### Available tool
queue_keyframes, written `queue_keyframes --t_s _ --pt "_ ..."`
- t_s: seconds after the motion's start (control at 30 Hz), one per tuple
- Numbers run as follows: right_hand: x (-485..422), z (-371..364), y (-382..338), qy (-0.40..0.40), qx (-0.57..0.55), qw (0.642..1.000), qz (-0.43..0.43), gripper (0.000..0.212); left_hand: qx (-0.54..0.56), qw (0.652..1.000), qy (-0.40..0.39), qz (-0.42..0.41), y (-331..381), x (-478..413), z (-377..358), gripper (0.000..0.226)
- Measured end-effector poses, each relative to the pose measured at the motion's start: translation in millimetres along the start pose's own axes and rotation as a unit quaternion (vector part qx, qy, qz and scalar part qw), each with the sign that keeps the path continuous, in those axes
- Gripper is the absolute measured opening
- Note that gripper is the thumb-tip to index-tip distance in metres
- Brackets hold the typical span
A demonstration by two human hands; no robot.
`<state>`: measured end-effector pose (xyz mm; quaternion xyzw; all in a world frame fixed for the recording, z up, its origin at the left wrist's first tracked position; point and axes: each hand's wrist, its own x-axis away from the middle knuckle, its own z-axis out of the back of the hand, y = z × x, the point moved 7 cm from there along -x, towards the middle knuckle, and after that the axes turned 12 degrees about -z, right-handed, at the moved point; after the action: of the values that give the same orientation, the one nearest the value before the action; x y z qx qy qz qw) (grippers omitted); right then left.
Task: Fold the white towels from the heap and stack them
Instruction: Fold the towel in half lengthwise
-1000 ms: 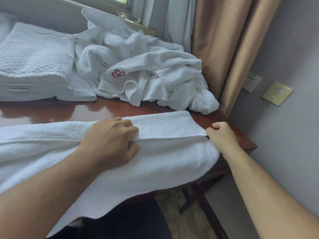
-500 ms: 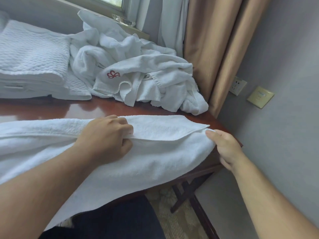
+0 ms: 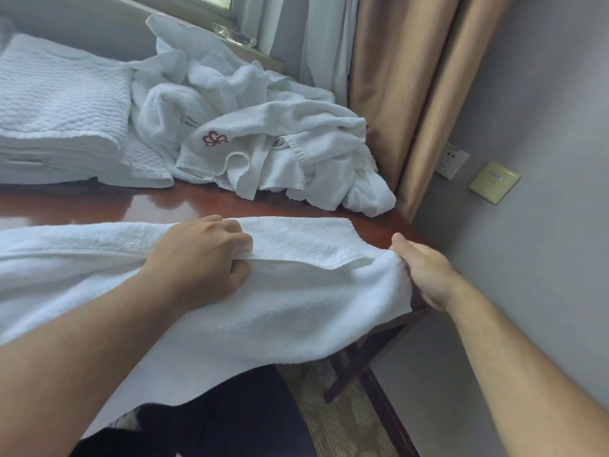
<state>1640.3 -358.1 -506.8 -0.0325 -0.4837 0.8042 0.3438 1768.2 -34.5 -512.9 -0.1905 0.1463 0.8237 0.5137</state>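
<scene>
No words readable anywhere; only a red looped emblem [image 3: 215, 139] stitched on one towel of the heap [image 3: 263, 103], piled at the far right corner of the table [image 3: 131, 202]. Spread along the table's near edge, a white towel [image 3: 296, 308], lower part hanging off the front. Folded hem pinched in the left hand [image 3: 201, 258], fingers curled tight, over the table's near middle. Right end of the cloth held by the right hand [image 3: 425, 272] at the table's right edge, thumb on top, fingers hidden beneath. Hem drawn between both grips. At the table's far left, a folded stack [image 3: 59, 107]. Beyond the table, on the sill, a glass dish [image 3: 234, 35]; contents not discernible.
</scene>
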Motion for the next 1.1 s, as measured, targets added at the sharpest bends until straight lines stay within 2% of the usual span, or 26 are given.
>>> queue_keyframes --t_s 0.07,0.13,0.17,0.23,0.3,0.37,0.43,0.53,0.6,0.67,0.73,0.8,0.87,0.9,0.97,1.03,1.1 --pt "3.6 -7.4 -0.7 -0.018 0.112 0.993 -0.018 0.048 0.003 1.000 -0.002 0.002 -0.5 0.0 -0.2 0.031" --pt "3.8 -3.0 -3.2 0.059 0.263 0.962 -0.037 0.047 0.001 1.000 -0.003 0.003 -0.4 0.2 -0.3 0.031" --pt "3.1 1.0 -7.6 0.113 0.298 0.947 -0.035 0.044 0.001 1.000 -0.002 0.004 -0.3 0.3 -0.1 0.032" --pt "8.4 8.2 -22.0 0.232 0.285 0.930 -0.006 0.034 0.001 1.000 0.003 0.003 0.0 0.8 0.2 0.034" --pt "16.4 -2.3 -40.8 0.270 0.226 0.933 0.074 0.023 0.000 1.000 0.004 0.005 -0.4 1.0 0.3 0.036" --pt "20.5 -31.9 -62.4 0.229 0.190 0.940 0.164 0.022 -0.005 1.000 0.001 0.008 -1.2 1.1 -0.1 0.038" --pt "19.0 -66.2 -77.8 0.171 0.152 0.952 0.204 0.021 -0.004 1.000 -0.005 0.012 -1.2 0.9 -0.6 0.037" --pt "2.6 -117.0 -77.5 0.068 0.195 0.968 0.143 0.031 0.003 0.999 -0.034 0.019 -1.7 0.1 0.2 0.031" --pt "-6.2 -137.8 -67.7 0.029 0.287 0.951 0.110 0.033 -0.004 0.998 -0.063 0.009 -2.8 3.4 2.6 0.028" --pt "-8.0 -142.2 -60.7 0.024 0.340 0.934 0.110 0.048 -0.031 0.995 -0.097 -0.013 -6.3 14.3 7.2 0.038" --pt "-10.9 -140.8 -59.4 0.024 0.366 0.925 0.104 0.054 -0.072 0.991 -0.110 0.006 -19.5 33.7 19.8 0.051" --pt "-13.6 -138.9 -69.0 0.044 0.368 0.927 0.055 0.051 -0.101 0.987 -0.100 0.074 -41.3 60.2 37.1 0.060" --pt "-6.5 -151.1 -97.2 0.080 0.315 0.945 0.027 0.037 -0.102 0.981 -0.087 0.138 -62.8 89.0 53.7 0.067" --pt "4.2 -167.9 -117.5 0.095 0.273 0.956 0.057 0.027 -0.095 0.978 -0.090 0.164 -72.7 104.2 60.5 0.070" --pt "38.0 -219.5 -159.5 0.096 0.186 0.960 0.184 0.024 -0.083 0.967 -0.099 0.218 -94.1 136.6 74.1 0.070" --pt "91.8 -277.3 -187.8 0.065 0.125 0.942 0.304 0.031 -0.115 0.947 -0.116 0.277 -117.1 173.9 90.8 0.069" --pt "146.6 -324.6 -201.9 0.021 0.111 0.907 0.406 0.032 -0.149 0.919 -0.102 0.351 -139.0 216.5 113.3 0.062"
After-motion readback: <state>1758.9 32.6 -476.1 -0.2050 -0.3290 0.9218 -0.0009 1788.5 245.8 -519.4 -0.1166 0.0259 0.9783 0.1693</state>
